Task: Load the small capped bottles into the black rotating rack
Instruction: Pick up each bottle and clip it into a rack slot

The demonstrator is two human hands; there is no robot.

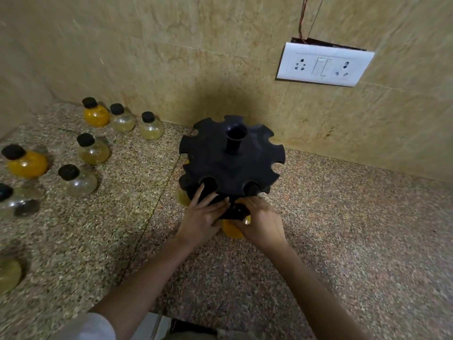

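**Black rack** (pixel 230 165): standing on the speckled bench (pixel 343 229) near the far wall, centre post upright. Two near notches of the top disc look filled by dark caps, though it is too dark there to be sure.

**Yellow bottle** (pixel 232 231): sitting low at the rack's near edge, between both hands. Only its round belly is showing and the neck is hidden. I cannot tell whether it is seated in a notch yet.

**Left hand** (pixel 203 217): fingers lying fairly straight against the rack's lower part, with the index finger reaching up toward a top notch. It looks to be steadying the rack.

**Right hand** (pixel 261 220): thumb and fingers curling round the top of the yellow bottle. The hand is blurred.

**Second yellow bottle** (pixel 182 196): peeking out under the top disc at the rack's left.

**Waiting bottles** (pixel 77 180): eight black-capped ones, orange, pale and clear, standing on the bench at the left, well apart from the rack.

**Hazards, as I judge them:**
- The rack is made to turn, so a sideways push on the neck could be swinging the notch away and leaving the bottle half-seated.
- The smooth round belly could be slipping from a fingertip hold and rolling off along the bench.
- Too hard a shove could be tipping the rack, or jolting loose the bottles already hanging in it.
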